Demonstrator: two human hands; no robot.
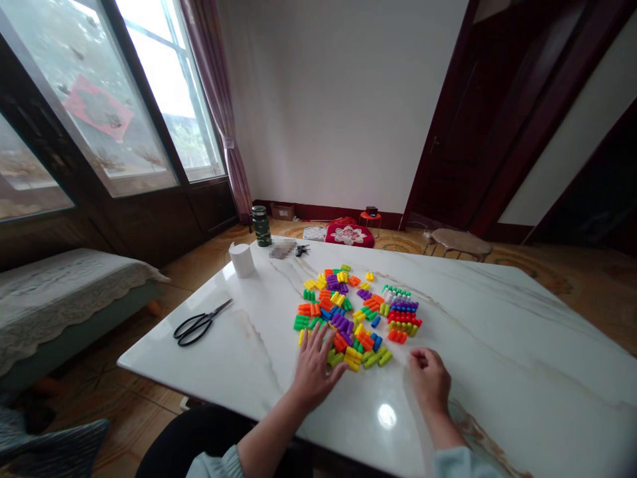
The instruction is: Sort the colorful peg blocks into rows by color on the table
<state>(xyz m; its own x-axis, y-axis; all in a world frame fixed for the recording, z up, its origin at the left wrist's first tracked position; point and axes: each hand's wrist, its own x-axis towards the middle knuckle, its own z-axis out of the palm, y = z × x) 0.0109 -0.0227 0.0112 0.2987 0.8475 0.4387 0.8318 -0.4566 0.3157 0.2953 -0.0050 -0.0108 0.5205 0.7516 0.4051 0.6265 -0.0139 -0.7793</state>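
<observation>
A loose heap of small colourful plastic building pieces [341,322] lies on the white marble-patterned table [223,382]. At the heap's near left edge is my left hand [314,372], fingers spread and resting on or just over the pieces. To the right of the heap, pieces of one colour per row form a neat block [404,317], with green, white, purple, blue, red, yellow-green and orange rows. Just in front of that block my right hand [430,380] is closed, its fingers curled together. Whatever it may hold is hidden.
Black-handled scissors [195,328] lie at the left. Towards the back left stand a white paper roll [242,260] and a dark green flask [261,226], with small dark keys [301,250] nearby. Beyond the table is a round stool [460,243]; a covered bench [74,285] stands left.
</observation>
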